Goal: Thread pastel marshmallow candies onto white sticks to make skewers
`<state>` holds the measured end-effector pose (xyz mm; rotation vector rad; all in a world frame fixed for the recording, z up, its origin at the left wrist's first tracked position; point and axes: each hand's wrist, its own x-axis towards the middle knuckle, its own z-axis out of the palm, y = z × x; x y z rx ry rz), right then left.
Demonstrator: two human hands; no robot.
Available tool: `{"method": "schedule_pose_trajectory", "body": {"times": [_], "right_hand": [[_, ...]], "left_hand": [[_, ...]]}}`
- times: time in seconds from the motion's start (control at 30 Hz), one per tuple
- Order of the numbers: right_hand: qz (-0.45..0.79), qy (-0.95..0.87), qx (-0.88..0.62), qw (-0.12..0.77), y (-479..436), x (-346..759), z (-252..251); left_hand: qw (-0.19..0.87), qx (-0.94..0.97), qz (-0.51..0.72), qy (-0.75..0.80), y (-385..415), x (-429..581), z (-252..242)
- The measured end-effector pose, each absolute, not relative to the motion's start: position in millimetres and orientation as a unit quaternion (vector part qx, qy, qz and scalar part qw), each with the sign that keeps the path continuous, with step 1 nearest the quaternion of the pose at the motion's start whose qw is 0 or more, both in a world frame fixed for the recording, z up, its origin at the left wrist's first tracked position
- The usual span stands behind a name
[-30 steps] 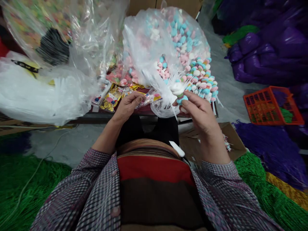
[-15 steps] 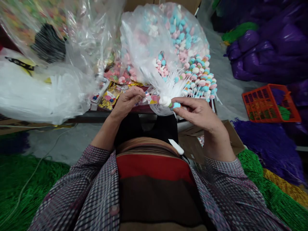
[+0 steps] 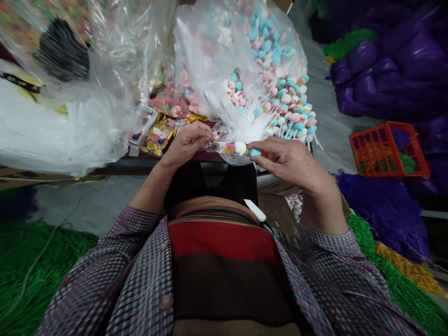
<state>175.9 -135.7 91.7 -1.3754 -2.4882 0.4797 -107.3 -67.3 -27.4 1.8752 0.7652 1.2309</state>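
Note:
In front of me at the table edge, my right hand [image 3: 290, 161] pinches a candy skewer [image 3: 241, 148] by its blue end piece. White, pink and yellow pieces show along the skewer toward the left. My left hand [image 3: 189, 144] has thumb and fingers pressed together on a clear printed wrapper [image 3: 216, 146], which meets the left end of the skewer. How far the skewer reaches into the wrapper I cannot tell. Just behind my right hand stick up many thin white sticks [image 3: 257, 119], beside a pile of strung candies [image 3: 294, 105].
A big clear bag of pink, blue and white candies [image 3: 266, 37] stands at the back. Gold-trimmed packets [image 3: 156, 140] and white plastic bags [image 3: 98, 126] lie left. An orange crate [image 3: 373, 154] and purple bundles [image 3: 381, 84] are on the right; green strands [image 3: 45, 261] lie lower left.
The skewer appears to have shifted slightly left toward the wrapper. Both hands keep their pinches. My view has turned slightly.

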Motion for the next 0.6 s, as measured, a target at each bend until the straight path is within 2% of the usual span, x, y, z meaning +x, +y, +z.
{"method": "schedule_pose_trajectory", "body": {"times": [0.13,0.27,0.6], "right_hand": [[0.121,-0.879,-0.454,0.088,-137.4,177.1,94.5],[0.124,-0.872,-0.462,0.110,-137.4,178.4,91.8],[0.316,-0.799,-0.483,0.168,-134.6,186.8,94.2]], "left_hand": [[0.328,0.755,0.486,0.294,-66.5,-104.9,-27.3],[0.309,0.764,0.461,0.328,-68.8,-106.3,-20.8],[0.363,0.729,0.498,0.296,-70.2,-110.0,-18.6]]}}
